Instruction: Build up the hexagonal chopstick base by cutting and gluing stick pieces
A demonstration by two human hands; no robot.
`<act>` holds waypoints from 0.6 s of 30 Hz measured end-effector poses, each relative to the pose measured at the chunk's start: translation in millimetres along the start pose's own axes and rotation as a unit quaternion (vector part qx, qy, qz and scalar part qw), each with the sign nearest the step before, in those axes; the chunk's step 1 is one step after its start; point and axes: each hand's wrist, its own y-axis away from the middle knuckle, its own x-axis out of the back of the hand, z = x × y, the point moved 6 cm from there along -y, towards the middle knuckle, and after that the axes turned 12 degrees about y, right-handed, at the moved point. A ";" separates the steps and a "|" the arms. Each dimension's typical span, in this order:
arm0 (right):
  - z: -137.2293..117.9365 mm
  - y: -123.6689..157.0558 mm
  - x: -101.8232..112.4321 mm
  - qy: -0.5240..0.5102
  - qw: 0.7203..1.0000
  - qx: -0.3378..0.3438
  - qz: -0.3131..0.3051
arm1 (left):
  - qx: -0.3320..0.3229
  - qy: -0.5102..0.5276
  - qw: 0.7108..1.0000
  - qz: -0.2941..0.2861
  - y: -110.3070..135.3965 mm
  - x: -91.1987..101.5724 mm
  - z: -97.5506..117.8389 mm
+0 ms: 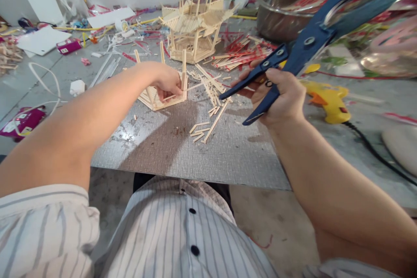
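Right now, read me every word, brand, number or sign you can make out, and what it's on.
Readable text: none.
Farther magenta object, left: pale markings, too small and blurred to read.
Nearer magenta object, left edge: pale markings, also too blurred.
Blue tool in the right hand: no lettering I can make out.

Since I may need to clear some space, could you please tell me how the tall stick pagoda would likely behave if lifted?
The stick pagoda is probably light, given its open, thin-stick build. Its slender posts look fragile, so squeezing could snap them.
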 end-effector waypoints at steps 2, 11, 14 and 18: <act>-1.0 0.5 -0.2 0.003 1.000 0.005 -0.003 | -0.030 -0.007 1.000 -0.005 5.1 6.0 0.4; -2.5 1.6 0.7 0.150 0.982 0.111 0.020 | -0.259 0.132 0.951 0.107 61.6 44.0 23.6; 2.2 1.7 1.6 0.286 0.948 0.135 0.027 | -0.338 0.193 0.909 0.145 82.2 27.8 39.5; 1.7 3.3 -1.8 0.428 0.888 0.167 0.006 | -0.397 0.273 0.847 0.226 83.3 2.1 37.8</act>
